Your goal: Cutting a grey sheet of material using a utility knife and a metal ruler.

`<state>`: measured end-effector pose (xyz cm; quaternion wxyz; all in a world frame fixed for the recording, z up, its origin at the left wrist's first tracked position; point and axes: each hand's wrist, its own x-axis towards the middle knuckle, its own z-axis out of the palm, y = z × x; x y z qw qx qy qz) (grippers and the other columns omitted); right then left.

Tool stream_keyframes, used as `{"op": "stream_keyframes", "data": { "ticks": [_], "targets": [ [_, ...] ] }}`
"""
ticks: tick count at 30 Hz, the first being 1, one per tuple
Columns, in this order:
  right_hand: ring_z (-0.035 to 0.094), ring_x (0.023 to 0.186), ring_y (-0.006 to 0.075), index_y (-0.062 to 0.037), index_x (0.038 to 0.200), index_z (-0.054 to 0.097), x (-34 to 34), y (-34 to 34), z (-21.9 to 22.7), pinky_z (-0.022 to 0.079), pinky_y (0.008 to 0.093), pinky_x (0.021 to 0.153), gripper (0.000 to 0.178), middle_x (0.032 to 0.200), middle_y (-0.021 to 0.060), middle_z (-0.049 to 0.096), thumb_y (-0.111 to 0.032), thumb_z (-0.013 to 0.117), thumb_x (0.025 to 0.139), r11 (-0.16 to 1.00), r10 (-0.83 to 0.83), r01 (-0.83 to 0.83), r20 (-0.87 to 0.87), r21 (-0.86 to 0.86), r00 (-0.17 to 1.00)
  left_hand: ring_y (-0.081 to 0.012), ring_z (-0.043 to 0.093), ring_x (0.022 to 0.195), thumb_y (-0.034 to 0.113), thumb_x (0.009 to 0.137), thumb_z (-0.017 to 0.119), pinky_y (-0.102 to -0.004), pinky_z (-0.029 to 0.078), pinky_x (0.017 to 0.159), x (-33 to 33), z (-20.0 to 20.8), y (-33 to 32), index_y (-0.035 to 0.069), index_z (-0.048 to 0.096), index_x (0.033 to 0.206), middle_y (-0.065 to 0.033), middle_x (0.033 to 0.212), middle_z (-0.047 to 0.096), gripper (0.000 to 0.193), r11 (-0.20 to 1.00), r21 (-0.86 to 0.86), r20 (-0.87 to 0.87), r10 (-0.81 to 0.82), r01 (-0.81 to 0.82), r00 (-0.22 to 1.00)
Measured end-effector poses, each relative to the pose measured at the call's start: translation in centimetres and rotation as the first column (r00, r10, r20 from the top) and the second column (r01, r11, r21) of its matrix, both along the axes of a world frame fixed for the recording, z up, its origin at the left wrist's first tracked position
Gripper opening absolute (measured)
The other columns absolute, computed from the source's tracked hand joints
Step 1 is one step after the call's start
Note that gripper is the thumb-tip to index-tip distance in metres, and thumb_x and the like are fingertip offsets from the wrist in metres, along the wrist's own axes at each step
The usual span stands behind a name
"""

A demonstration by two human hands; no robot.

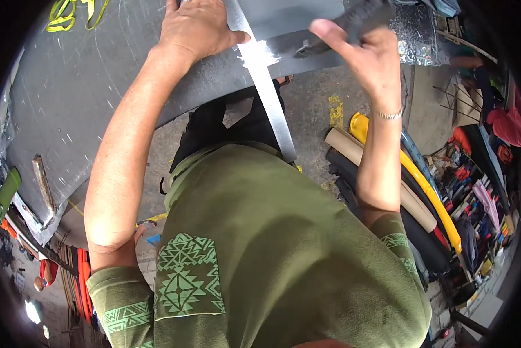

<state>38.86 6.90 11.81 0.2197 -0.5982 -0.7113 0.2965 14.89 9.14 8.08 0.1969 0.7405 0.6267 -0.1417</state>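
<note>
My left hand (198, 28) lies on the dark sheet-covered table (63, 110), its thumb stretched out against a long metal straightedge (267, 95). The fingertips run out at the upper edge of the picture. That straightedge crosses the table and sticks out past the near edge toward my shirt, with bright glare on its middle. Raised to the right of it, my right hand (368, 55) is closed round a dark tool (362, 20). Motion blurs the tool, so its exact kind does not show. A grey sheet (292, 20) lies beyond the straightedge.
Yellow-green strapping (63, 14) lies at the table's far left. Rolls of material, among them a tan roll (408, 203) and a yellow roll (431, 185), lean at the right. Beside them is a crowded pile of coloured scraps (475, 203). A wooden stick (43, 182) rests at the left.
</note>
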Motion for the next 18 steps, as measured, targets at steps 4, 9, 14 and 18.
{"op": "stream_keyframes", "data": {
  "ticks": [4,9,14,18],
  "targets": [
    [0.069,0.111,0.0208,0.0042,0.151,0.039,-1.3,3.1,-3.1,0.056,0.0335,0.096,0.063,0.121,0.0133,0.068,-0.01,0.07,0.097,0.967,0.239,-0.251,-0.543,0.053,0.805,-0.04,0.019,0.157,0.054,0.077,0.082,-0.0525,0.021,0.127,0.9,0.3,0.4,-0.012,0.024,0.156,-0.028,0.166,0.024,0.118,1.0,0.017,-0.011,-0.012,0.012,1.0],
    [0.057,0.055,0.0103,0.001,0.155,0.031,-8.5,6.1,-3.8,0.047,0.0263,0.05,0.061,0.083,0.0021,0.062,-0.025,0.057,0.107,0.935,-0.006,-0.262,-0.75,-0.239,0.661,-0.0394,0.02,0.157,0.053,0.076,0.082,-0.0523,0.021,0.127,-6.9,-14.9,1.2,-0.011,0.024,0.156,-0.0269,0.166,0.025,0.118,0.796,0.527,0.795,-0.339,-0.297,0.502],
    [0.046,0.047,0.0109,-0.0153,0.135,0.047,-11.1,7.8,-8.2,0.038,0.0255,0.04,0.044,0.077,0.0004,0.05,-0.051,0.038,0.11,0.904,-0.24,-0.216,-0.858,-0.368,0.455,-0.0402,0.021,0.157,0.051,0.076,0.083,-0.0528,0.022,0.127,1.0,0.5,0.4,-0.007,0.024,0.158,-0.0267,0.166,0.026,0.117,1.0,0.018,-0.034,0.018,-0.018,0.999],
    [0.045,0.044,0.0117,-0.011,0.111,0.053,-13.6,7.8,-5.9,0.037,0.0269,0.038,0.043,0.071,0.0006,0.05,-0.052,0.039,0.109,0.744,-0.554,0.115,-0.511,-0.659,0.657,-0.041,0.023,0.156,0.05,0.076,0.084,-0.0535,0.023,0.126,0.4,0.5,0.1,-0.005,0.023,0.158,-0.0274,0.165,0.027,0.116,0.999,0.018,-0.026,0.042,-0.041,0.999]
  ]
}}
